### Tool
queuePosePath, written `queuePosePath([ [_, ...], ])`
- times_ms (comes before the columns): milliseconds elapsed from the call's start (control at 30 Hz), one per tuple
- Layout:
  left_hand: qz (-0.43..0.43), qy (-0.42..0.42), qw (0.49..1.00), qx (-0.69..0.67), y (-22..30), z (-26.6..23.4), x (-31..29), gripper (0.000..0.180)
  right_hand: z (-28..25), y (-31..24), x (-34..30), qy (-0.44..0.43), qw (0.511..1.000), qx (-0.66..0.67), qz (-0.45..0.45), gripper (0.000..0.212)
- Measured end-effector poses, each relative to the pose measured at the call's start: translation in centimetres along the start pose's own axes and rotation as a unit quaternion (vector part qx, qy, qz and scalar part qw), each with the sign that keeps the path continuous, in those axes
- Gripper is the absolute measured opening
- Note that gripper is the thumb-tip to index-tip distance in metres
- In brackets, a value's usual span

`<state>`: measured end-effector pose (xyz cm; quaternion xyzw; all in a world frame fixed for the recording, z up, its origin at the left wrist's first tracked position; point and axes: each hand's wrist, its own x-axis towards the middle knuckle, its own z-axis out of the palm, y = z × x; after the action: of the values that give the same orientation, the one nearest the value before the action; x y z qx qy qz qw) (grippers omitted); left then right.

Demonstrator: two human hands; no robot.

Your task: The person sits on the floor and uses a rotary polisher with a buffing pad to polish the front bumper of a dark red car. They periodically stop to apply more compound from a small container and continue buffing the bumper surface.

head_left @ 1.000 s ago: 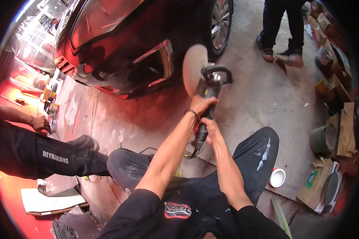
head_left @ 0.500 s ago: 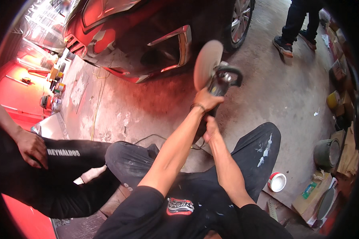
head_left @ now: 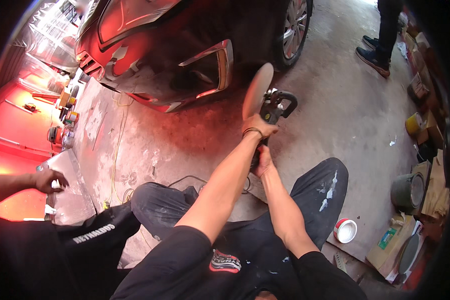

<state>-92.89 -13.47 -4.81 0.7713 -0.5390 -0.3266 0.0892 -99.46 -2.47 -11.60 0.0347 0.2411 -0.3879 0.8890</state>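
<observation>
two bare hands on one tool, as i log it from the far end of the head feed. polisher (head_left: pixel 271 114): black, held up off the floor (head_left: pixel 195 137), ahead of the person's knees and this side of the car (head_left: pixel 175 70). pale round pad (head_left: pixel 258 90) turned nearly edge-on at the tool's upper left; loop handle (head_left: pixel 292 102) juts right. pad overlaps the dark bumper from where i look, so i can't fairly judge the gap.

left hand (head_left: pixel 258 125): fingers wrapped round the body just behind the pad; dark band (head_left: pixel 252 131) at the wrist. right hand (head_left: pixel 264 162): fingers clasped round the rear grip, just below the left.

right knee (head_left: pixel 330 175) bears pale smears; red-and-white tub (head_left: pixel 345 230) on the floor beside that leg. to the left i note a co-worker's hand (head_left: pixel 50 181), half curled, near a grey panel (head_left: pixel 75 187). upper right, another person's legs (head_left: pixel 387 35), well apart from the wheel (head_left: pixel 295 30). right edge: green pot (head_left: pixel 408 191), cardboard (head_left: pixel 437 185), yellow tin (head_left: pixel 413 124).
</observation>
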Motion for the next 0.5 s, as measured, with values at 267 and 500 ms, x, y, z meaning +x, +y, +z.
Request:
queuePosePath([
  [267, 0.010, 0.009, 1.000, -0.023, -2.8, -1.0, -1.4, 0.081, -0.3, 3.3, 1.0, -0.010, 1.000, -0.008, -0.008, 0.043],
  [500, 0.002, -0.003, 1.000, 0.023, -7.5, -3.5, -5.6, 0.080, 0.9, 10.8, 0.2, -0.029, 0.997, 0.058, 0.034, 0.049],
])
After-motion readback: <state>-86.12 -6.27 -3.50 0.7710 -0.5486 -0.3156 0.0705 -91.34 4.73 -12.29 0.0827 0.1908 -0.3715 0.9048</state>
